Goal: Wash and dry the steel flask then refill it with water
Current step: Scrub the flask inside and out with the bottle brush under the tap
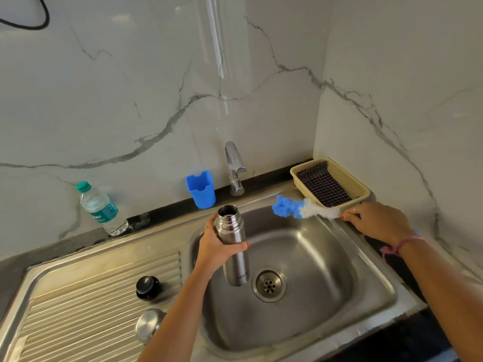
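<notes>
Left grip [219, 250] wraps mid-body of the open cylindrical steel flask [233, 246]: rigid, probably slick wet, keep hold there. Right grip [376, 222] pinches the blue-and-white bottle brush [300, 209].

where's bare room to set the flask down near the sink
The ribbed drainboard is bare on its left, bordered by its own outer rim and the black stopper and steel cap to the right. The sink basin is open around the drain. The back ledge is crowded: water bottle, blue cup, tap, basket.
</notes>
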The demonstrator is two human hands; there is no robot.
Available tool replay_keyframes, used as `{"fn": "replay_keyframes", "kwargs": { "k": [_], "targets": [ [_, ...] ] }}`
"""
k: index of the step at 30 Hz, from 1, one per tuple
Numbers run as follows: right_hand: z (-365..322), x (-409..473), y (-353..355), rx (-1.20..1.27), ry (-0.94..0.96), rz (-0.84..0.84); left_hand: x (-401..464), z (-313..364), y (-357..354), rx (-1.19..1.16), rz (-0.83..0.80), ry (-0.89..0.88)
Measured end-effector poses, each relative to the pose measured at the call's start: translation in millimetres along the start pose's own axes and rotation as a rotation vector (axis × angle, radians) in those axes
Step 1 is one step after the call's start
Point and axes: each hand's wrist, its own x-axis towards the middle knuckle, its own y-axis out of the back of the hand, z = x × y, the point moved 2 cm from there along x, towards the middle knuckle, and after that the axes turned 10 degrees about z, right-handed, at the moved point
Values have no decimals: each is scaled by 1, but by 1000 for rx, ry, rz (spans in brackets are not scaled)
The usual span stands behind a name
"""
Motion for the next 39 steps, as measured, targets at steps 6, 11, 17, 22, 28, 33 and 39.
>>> {"fn": "replay_keyframes", "kwargs": {
  "k": [6, 11, 17, 22, 28, 33, 39],
  "targets": [
    [-15, 2, -2, 70, -67, 38, 46, 25, -25, 62, -114, -75],
    [-28, 6, -11, 96, -85, 60, 75, 39, -45, 76, -177, -54],
    [-33, 9, -23, 163, -141, 105, 96, 38, -63, 130, -249, -2],
    [-36, 9, -28, 170, -143, 65, 108, 36, -69, 136, -265, 16],
    [-34, 9, -30, 157, -151, 71, 115, 38, -73, 164, -291, 16],
    [-32, 9, -34, 148, -146, 72, 118, 35, -73, 180, -306, 6],
    [-30, 11, -39, 177, -150, 69, 119, 32, -76, 188, -328, 2]
  ]
}}
